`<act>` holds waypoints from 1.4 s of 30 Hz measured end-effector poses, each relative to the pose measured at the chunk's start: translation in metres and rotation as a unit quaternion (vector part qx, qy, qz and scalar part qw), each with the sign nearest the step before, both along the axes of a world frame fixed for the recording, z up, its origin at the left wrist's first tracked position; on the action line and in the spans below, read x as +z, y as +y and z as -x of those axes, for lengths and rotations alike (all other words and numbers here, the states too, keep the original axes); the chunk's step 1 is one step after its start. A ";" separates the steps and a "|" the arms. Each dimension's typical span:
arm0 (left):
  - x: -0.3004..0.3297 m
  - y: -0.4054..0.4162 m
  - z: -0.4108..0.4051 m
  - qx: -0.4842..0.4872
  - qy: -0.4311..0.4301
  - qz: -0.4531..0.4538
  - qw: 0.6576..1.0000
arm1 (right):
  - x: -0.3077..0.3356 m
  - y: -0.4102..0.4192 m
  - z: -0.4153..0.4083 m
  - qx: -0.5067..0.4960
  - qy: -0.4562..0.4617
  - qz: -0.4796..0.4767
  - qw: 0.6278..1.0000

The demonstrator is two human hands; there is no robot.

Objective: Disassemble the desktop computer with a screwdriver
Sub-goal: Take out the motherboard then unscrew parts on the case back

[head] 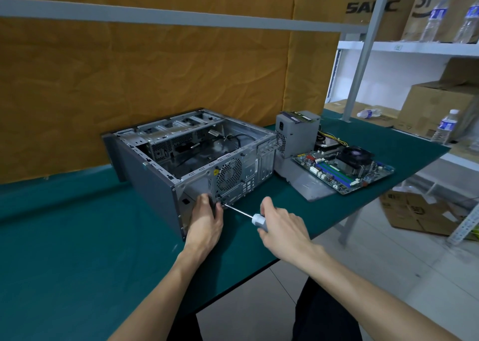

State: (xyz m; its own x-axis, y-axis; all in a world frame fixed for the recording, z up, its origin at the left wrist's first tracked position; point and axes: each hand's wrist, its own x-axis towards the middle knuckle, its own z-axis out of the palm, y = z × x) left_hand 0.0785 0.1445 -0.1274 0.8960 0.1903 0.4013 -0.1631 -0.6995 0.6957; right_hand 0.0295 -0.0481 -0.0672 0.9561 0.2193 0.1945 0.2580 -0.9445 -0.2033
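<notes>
Right hand fingers grip the screwdriver handle; its tip meets the computer case rear panel beside the left hand fingers, curled against that panel

Bare green-covered table lies open left of the open grey metal computer case, while on its right the grey boxy power supply, flat grey side panel and green motherboard crowd the surface.

Opened grey computer case lies sideways; screwdriver at rear.
</notes>
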 end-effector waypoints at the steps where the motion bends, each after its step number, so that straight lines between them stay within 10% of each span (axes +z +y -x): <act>1: -0.001 0.000 0.000 0.001 -0.003 0.000 1.000 | -0.001 0.000 0.000 -0.007 0.010 -0.011 1.000; 29: 0.007 0.001 0.006 -0.012 0.008 0.002 1.000 | -0.015 0.001 -0.016 -0.013 -0.029 0.026 0.999; 42: 0.009 0.001 0.009 -0.015 0.010 0.006 1.000 | -0.008 -0.015 -0.074 -0.206 0.111 -0.093 0.968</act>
State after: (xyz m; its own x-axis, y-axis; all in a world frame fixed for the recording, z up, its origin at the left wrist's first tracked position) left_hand 0.0699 0.1454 -0.1181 0.9092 0.1690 0.3805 -0.1687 -0.6859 0.7079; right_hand 0.1037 -0.0632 -0.0755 0.9777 -0.2085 -0.0265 -0.2024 -0.8997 -0.3867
